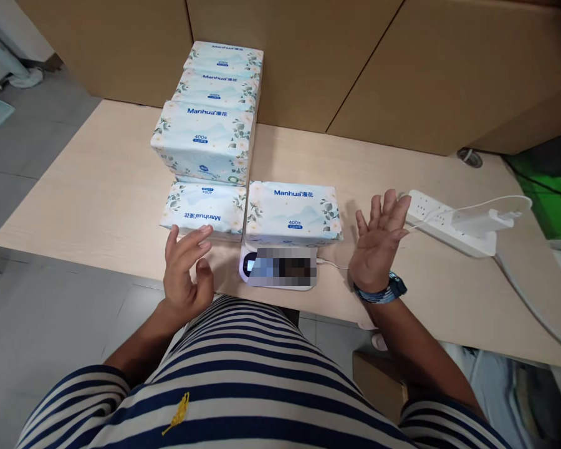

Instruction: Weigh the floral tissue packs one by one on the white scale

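In the head view, five white floral-printed soft tissue packs are lying on the pale wooden table [98,187]. One tissue pack [292,212] is resting on a small white scale [280,269]. The left hand [184,271] and right hand [378,243] are hovering open, holding nothing.

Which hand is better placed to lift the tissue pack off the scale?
Probably the right hand: it hovers open beside the tissue pack on the scale, nothing between them. The left hand sits by the upside-down pack instead.
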The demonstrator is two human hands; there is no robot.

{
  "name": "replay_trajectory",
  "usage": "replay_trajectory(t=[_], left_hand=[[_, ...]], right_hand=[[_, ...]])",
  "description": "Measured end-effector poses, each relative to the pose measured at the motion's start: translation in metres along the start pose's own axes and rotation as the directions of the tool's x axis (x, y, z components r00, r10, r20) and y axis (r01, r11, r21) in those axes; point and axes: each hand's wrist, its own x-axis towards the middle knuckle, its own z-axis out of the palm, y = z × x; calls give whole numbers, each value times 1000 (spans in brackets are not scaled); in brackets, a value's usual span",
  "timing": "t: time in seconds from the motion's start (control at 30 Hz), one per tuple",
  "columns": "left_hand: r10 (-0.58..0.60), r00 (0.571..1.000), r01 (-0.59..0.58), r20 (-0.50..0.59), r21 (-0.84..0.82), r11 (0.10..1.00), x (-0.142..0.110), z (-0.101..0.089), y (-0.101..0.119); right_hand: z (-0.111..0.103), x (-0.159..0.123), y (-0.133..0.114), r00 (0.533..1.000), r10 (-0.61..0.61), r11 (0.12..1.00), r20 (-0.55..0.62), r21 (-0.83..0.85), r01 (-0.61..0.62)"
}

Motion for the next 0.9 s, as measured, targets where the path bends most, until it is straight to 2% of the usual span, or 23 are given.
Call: replay_trajectory(t=[0.1, 0.23, 0.43, 0.53, 0.63, 0.7, 0.8, 0.9], left_hand=[[-58, 998, 60, -28, 60, 996, 2, 4, 3], [-85, 996, 83, 15, 114, 990, 3, 6, 2], [-58, 996, 53, 63, 85, 995, 6, 6, 0], [-54, 995, 48, 84, 73, 996, 13, 9, 2], [-103, 984, 85, 143, 126, 988, 21, 14, 1], [-129, 978, 95, 165, 198, 975, 25, 18, -2], [-107, 977, 51, 184, 287, 957, 29, 22, -11], [-106, 965, 32, 239, 292, 956, 31, 29, -16]], right_hand=[[-1, 0, 1, 998, 64, 994, 1, -83, -64], [-1, 0, 3, 991, 128, 985, 43, -125, -122], [-7, 2, 4, 978, 130, 961, 166, -264, -83], [-2, 0, -1, 984, 130, 971, 121, -217, -101], [1, -2, -7, 992, 114, 987, 56, -122, -106], [-5, -3, -9, 993, 115, 987, 23, -119, -112], [-26, -6, -12, 995, 103, 986, -8, -134, -103], [-34, -15, -22, 993, 116, 989, 21, -97, -113]])
